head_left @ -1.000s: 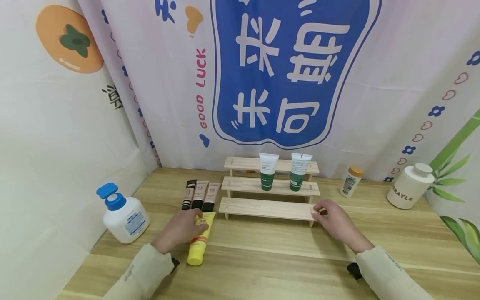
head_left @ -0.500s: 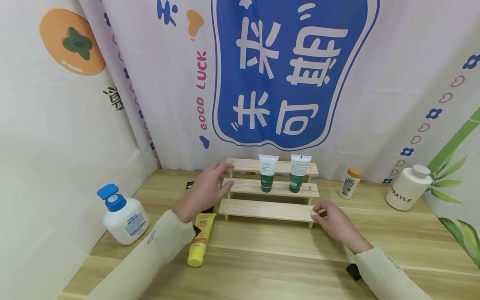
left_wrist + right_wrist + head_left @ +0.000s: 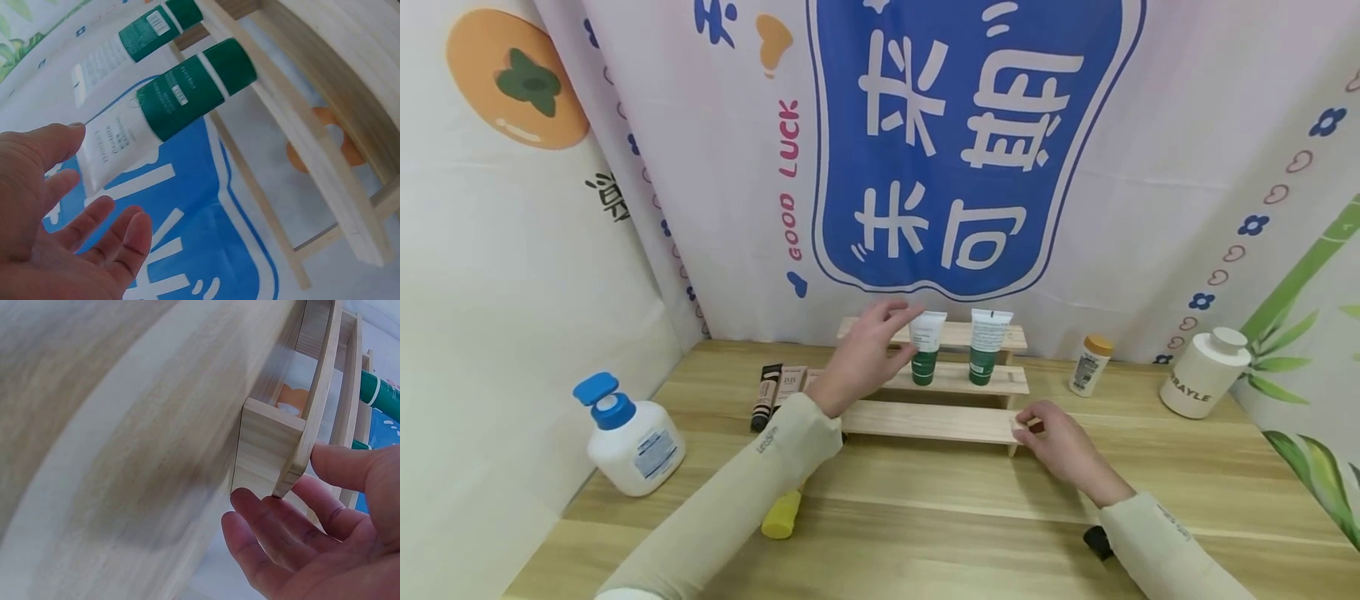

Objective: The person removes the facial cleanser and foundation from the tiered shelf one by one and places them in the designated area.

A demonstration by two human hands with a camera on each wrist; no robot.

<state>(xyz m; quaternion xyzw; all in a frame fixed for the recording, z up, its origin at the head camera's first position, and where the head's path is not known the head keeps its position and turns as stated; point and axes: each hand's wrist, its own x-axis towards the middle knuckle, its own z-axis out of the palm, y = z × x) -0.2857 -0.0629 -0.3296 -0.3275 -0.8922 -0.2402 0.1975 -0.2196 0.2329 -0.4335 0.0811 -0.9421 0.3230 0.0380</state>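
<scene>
Just beside 1 green-white tube (image 3: 927, 350), left hand (image 3: 867, 353)

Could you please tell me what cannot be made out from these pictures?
- Head view: most of the yellow squeeze tube, hidden by the left sleeve.
- Head view: most of the rightmost pink tube, covered by the left hand and sleeve.
- Head view: the left ends of the wooden shelf's lower two tiers, behind that hand and sleeve.
- Head view: fine print on the orange-capped bottle, too small.
- Right wrist view: the upper green-and-white tube's far end, cut off by the right edge.
</scene>
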